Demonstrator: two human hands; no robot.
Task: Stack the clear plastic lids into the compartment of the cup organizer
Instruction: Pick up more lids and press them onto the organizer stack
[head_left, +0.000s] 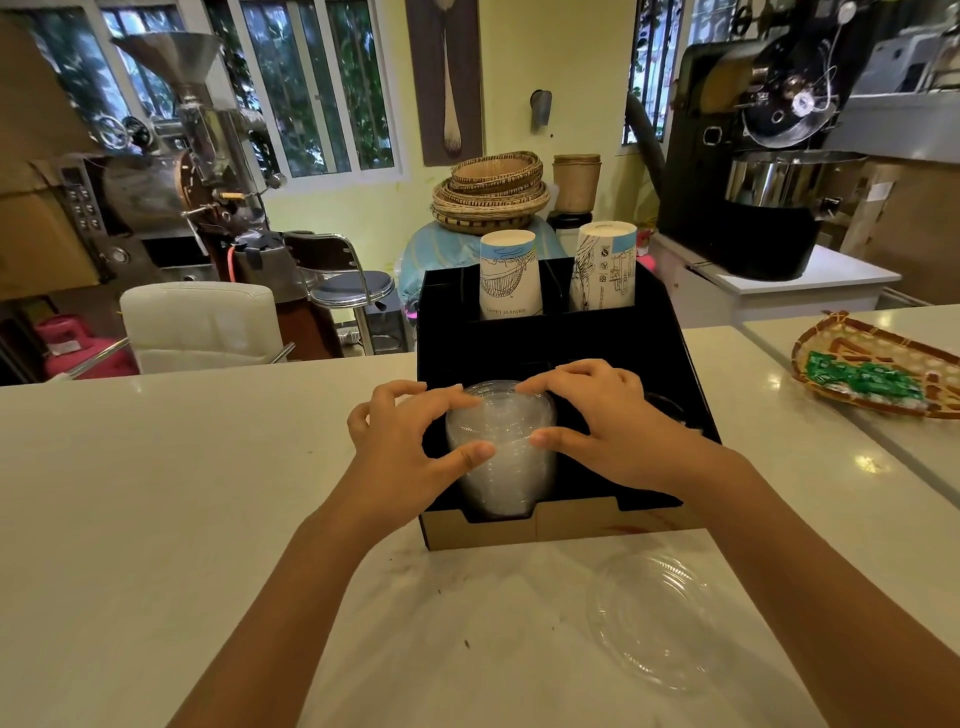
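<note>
Coffee roasters and woven baskets stood behind a pale counter (208, 467) in the head view. Both hands, left hand (410, 441) and right hand (608, 426), gripped a stack of clear lids (501, 467) from either side, seating it in the front-left compartment of the black cup organizer (670, 332). Glossy, ribbed and nested, the stack looked slippery. Judged next: release, then fetch the loose lid (649, 621) lying nearby on the counter.

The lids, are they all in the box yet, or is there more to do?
Nearly. A stack of clear lids already sits in the front left compartment of the black organizer. The left hand and right hand are both on that stack, seemingly settling it. Still left: one clear lid lying on the counter in front of the organizer.
</note>
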